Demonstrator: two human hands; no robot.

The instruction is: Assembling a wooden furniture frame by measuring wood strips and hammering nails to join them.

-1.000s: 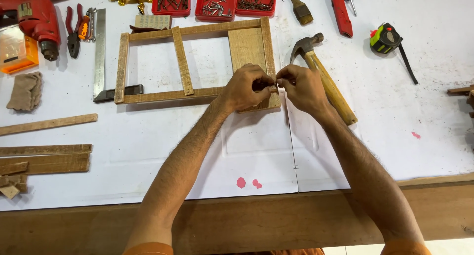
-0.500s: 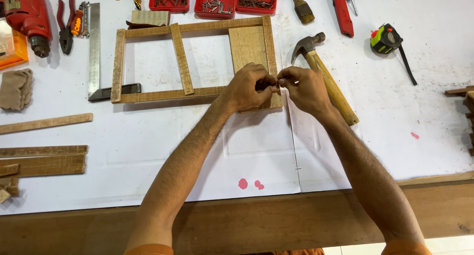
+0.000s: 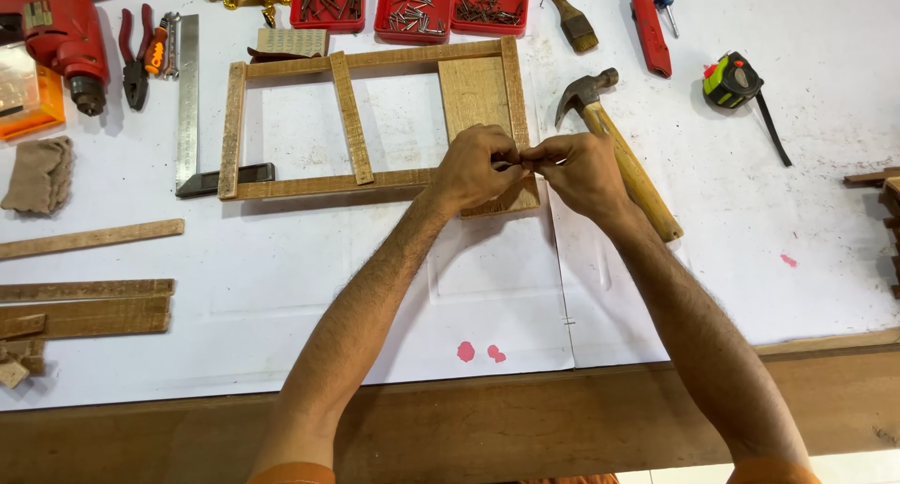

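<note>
Rectangular slatted wooden frame (image 3: 375,119): left hand (image 3: 478,165) and right hand (image 3: 577,170) pinched together over its lower right corner; grip contents cannot be told. Anything small pinched there could be dropped.

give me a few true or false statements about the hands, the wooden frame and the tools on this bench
1. Both hands meet fingertip to fingertip over the wooden frame's lower right corner. True; left hand, right hand.
2. The hammer is in the right hand. False; it lies on the table beside that hand.
3. Three red trays of nails sit beyond the frame. True.
4. The red drill lies right of the hammer. False; it is at far left.
</note>
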